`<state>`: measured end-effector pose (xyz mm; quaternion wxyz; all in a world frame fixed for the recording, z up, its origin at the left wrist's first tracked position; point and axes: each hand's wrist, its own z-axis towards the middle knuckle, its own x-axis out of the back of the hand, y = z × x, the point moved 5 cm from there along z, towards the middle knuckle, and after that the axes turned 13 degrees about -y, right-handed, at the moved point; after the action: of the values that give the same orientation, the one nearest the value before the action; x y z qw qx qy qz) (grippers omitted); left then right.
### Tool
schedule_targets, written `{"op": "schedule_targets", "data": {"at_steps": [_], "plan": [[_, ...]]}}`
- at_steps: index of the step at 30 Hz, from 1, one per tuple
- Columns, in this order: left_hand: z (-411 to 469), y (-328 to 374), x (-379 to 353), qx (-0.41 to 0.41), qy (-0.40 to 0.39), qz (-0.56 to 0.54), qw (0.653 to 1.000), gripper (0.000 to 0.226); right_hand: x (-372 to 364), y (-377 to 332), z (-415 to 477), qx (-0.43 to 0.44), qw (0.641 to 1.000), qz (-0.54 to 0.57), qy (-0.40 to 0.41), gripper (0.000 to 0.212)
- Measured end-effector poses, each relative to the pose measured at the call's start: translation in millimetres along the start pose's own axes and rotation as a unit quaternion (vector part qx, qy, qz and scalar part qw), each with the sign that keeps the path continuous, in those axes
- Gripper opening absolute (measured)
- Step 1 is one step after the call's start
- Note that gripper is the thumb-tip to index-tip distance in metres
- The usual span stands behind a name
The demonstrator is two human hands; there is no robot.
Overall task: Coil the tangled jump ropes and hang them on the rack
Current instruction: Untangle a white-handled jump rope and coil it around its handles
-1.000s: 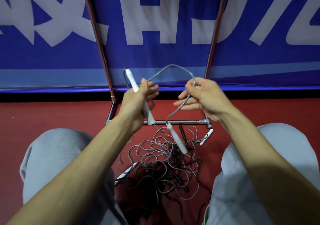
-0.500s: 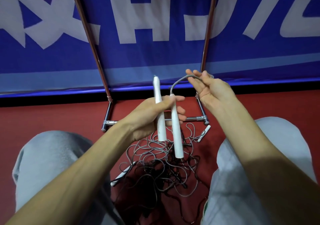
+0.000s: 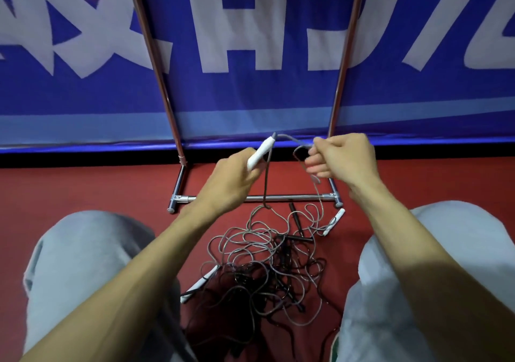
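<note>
The left hand [image 3: 231, 183] is gripping the white plastic rope handle [image 3: 261, 153], now tilting it toward upper centre. The right hand [image 3: 344, 158], open half a second ago, is curling its fingers [image 3: 315, 166] round the thin grey cord [image 3: 292, 139], so coiling is probably beginning. The rest is lying in a tangled grey-and-black rope pile [image 3: 264, 253] on the red floor [image 3: 83, 189], lower centre, near the chrome rack base [image 3: 289, 197].

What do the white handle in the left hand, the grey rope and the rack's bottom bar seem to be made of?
The white handle: likely matte plastic, smooth and even in colour. The grey rope: probably plastic-coated cord, since it holds springy loops. The bottom bar: polished metal, showing bright reflections.
</note>
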<state>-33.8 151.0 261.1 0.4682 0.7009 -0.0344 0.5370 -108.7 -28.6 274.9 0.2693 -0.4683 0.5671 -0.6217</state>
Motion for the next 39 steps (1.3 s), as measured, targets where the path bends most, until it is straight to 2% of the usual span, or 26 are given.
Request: {"op": "schedule_targets", "data": {"at_steps": [2,5,7,10,13,16,19,21,24,26,28,33,39], "plan": [[-3,-1,4,0.001,0.006,0.084,0.996,0.026,-1,-4,-1,0.066,0.989,-0.126,0.039,0.031],[-8,9,2,-0.043,-0.003,0.173,0.984,0.03,-5,-11,0,0.164,0.971,-0.163,0.066,0.027],[-9,16,0,-0.066,-0.003,0.186,0.98,0.029,-16,-10,7,0.183,0.977,-0.112,-0.009,0.033],[-10,21,-2,-0.083,-0.005,0.197,0.977,0.027,-35,-8,4,0.102,0.977,-0.104,-0.156,0.054],[-7,19,-3,-0.081,-0.005,0.182,0.98,0.03,-42,-8,-7,0.058,0.975,-0.03,-0.214,0.059],[-6,19,-6,-0.1,0.0,0.148,0.984,0.03,-36,-11,-5,0.089,0.982,0.013,-0.169,0.057],[-5,21,-13,-0.118,-0.008,0.098,0.988,0.026,-31,-13,-1,0.122,0.987,0.029,-0.101,0.043],[-4,21,-16,-0.115,-0.009,0.059,0.992,0.023,-27,-14,0,0.125,0.989,0.058,-0.054,0.048],[-3,18,-14,-0.084,-0.006,0.016,0.996,0.021,-15,-15,0,0.115,0.986,0.124,0.011,0.041],[-3,17,-12,-0.07,-0.003,0.006,0.997,0.018,-9,-11,2,0.093,0.979,0.176,0.035,0.049],[-4,16,-11,-0.065,0.008,0.011,0.998,0.014,-7,-10,0,0.091,0.978,0.185,0.04,0.05],[-6,14,-1,-0.05,0.053,0.064,0.995,0.034,-10,-15,-3,0.123,0.988,0.095,0.028,0.057],[-6,15,15,0.009,0.106,0.005,0.994,0.047,-26,-26,-7,0.123,0.987,0.044,-0.092,0.058]]}}
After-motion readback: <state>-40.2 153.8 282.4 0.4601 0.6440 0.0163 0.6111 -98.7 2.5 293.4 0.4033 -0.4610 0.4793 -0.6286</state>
